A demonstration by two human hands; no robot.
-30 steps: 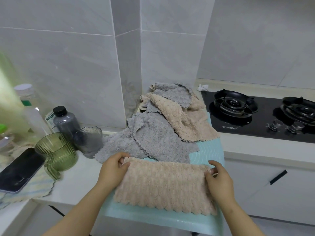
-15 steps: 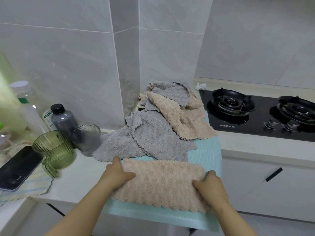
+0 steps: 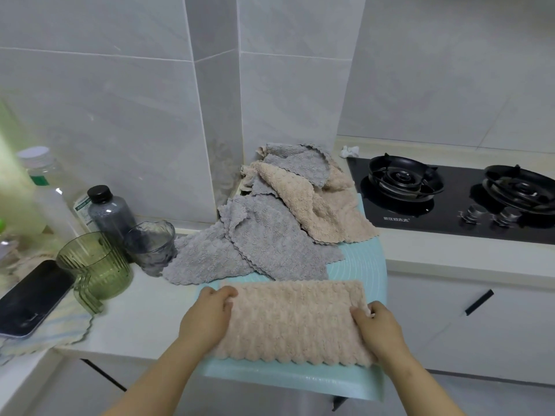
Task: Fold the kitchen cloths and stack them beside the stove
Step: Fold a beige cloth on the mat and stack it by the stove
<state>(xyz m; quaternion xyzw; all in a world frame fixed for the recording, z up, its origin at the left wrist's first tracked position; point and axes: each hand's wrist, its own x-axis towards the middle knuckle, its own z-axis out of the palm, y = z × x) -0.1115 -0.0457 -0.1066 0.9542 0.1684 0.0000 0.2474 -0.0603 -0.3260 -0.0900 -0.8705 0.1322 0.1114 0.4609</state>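
A beige cloth [image 3: 292, 321], folded in half into a wide strip, lies flat on the pale blue mat [image 3: 365, 265] near the counter's front edge. My left hand [image 3: 207, 318] grips its left end, fingers curled over the top corner. My right hand [image 3: 377, 327] holds its right end the same way. Behind it sits a loose pile of unfolded cloths: grey ones [image 3: 264, 241] in front and a beige one [image 3: 318, 211] draped over more grey cloth towards the wall. The black gas stove [image 3: 450, 202] is to the right.
On the left counter stand a green ribbed cup [image 3: 96, 265], a smoky glass [image 3: 150, 246], a dark bottle [image 3: 109, 211] and a clear bottle [image 3: 49, 190]. A black phone [image 3: 31, 300] rests on a striped cloth. A white crumpled scrap [image 3: 350, 151] lies behind the stove.
Both hands slid outward along the folded beige cloth and pressed it flat, then took hold of its two ends. The pile behind stayed put.
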